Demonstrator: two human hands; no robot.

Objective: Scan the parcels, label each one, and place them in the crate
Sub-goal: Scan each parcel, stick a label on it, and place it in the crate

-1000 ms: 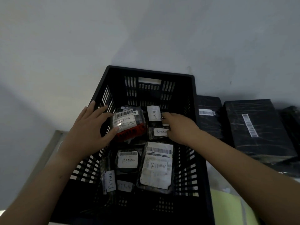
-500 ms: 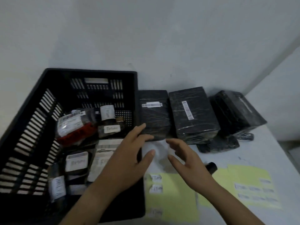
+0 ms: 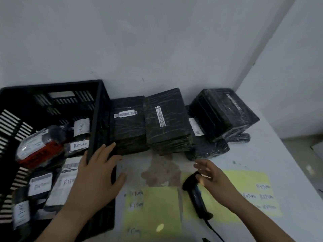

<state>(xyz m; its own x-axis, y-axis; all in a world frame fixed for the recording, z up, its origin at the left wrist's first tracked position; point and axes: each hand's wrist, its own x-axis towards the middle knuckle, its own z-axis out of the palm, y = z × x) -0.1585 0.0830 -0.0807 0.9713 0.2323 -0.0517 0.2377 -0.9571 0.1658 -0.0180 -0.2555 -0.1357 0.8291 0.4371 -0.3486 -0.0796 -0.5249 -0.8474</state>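
Note:
A black slatted crate point(image 3: 97, 109) stands at the left and holds several wrapped parcels with white "RETURN" labels point(image 3: 79, 145). Right of it, black-wrapped parcels with barcodes stand against the wall: one beside the crate point(image 3: 128, 126), a second point(image 3: 166, 123), a third tilted at the right point(image 3: 223, 114). My left hand point(image 3: 97, 173) is spread open over the crate's right rim, fingertips near the first parcel. My right hand point(image 3: 211, 177) hovers open just above a black handheld scanner point(image 3: 195, 194) lying on the table.
Two yellow-green sheets with handwritten "RETURN" stickers lie on the white table, one in front point(image 3: 153, 210) and one at the right point(image 3: 253, 193). The scanner's cable runs toward the bottom edge. A smaller dark parcel point(image 3: 208, 149) lies under the tilted one. Walls close off the back and right.
The view swung right from the crate to the table. Both hands left the crate; the left moved to its right rim, the right moved out over the scanner.

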